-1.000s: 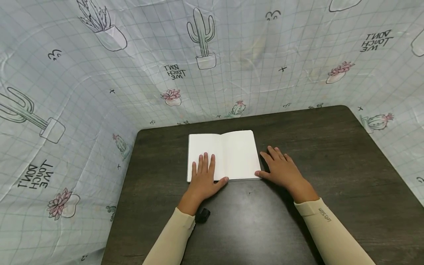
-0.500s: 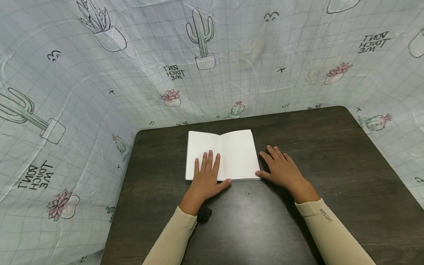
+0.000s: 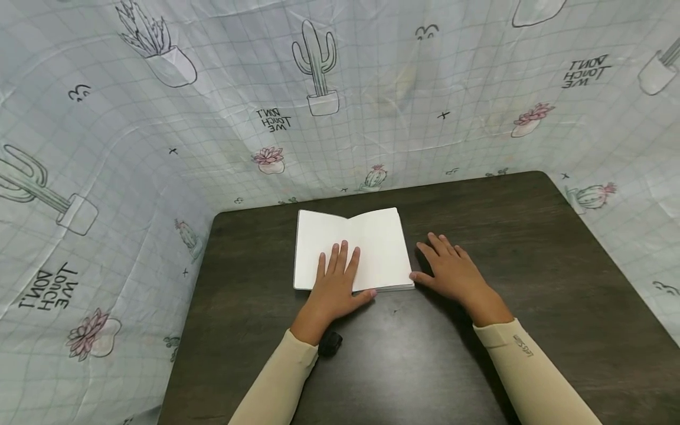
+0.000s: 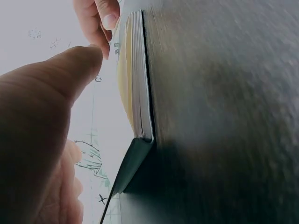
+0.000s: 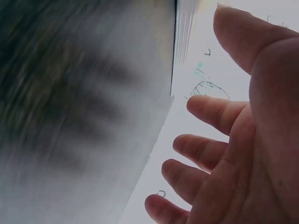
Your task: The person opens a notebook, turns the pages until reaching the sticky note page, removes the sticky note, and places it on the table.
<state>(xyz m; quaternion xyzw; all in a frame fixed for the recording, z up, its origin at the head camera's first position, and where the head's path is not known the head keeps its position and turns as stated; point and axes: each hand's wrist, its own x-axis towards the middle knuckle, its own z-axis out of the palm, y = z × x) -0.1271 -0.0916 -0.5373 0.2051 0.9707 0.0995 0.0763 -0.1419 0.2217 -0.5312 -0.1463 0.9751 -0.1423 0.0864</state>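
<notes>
Head view: the bare left hand [image 3: 334, 295], fingers straight and gripping nothing, reaches from seven o'clock over a dark-covered notebook with blank white pages [image 3: 381, 248]; contact is unclear. The notebook lies spread on a dark brown, wood-grained table [image 3: 531, 236]. At its four-o'clock corner is the thumb of the bare right hand [image 3: 454, 271], fingers spread, holding nothing. The step seems to be flattening pages; next calls for even pressure along the fold.
</notes>
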